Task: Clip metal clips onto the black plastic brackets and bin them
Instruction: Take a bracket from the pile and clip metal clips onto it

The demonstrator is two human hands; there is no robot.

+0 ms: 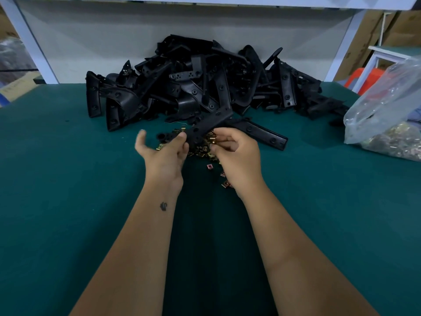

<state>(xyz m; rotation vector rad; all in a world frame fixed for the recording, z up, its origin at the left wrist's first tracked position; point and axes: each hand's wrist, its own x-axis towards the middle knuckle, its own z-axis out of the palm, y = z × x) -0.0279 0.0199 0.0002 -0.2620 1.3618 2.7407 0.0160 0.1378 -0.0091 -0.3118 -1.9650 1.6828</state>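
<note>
A black plastic bracket (205, 128) is held above the small heap of metal clips (206, 149) on the green worktop (68, 179). Its long axis runs diagonally, the lower end pointing toward the person's left and the upper end rising away to the right, toward the big pile of brackets (193, 83) that lies beyond the clips against the white back panel (114, 42). The left hand (164, 153) grasps the bracket's lower end, fingers curled round it from the left of the clip heap with the thumb lifted free. The right hand (234, 153) is over the right side of the heap with its fingers curled in; it seems to pinch a single clip (213, 140) at the bracket's edge, though the fingertips are blurred and the grip is hard to make out. Another long bracket (262, 133) lies flat just right of the clips, pointing away to the right. A few stray clips (226, 184) lie nearer the person than the heap. Well to the right of the heap sits a clear plastic bag (385, 110) with more clips inside
</note>
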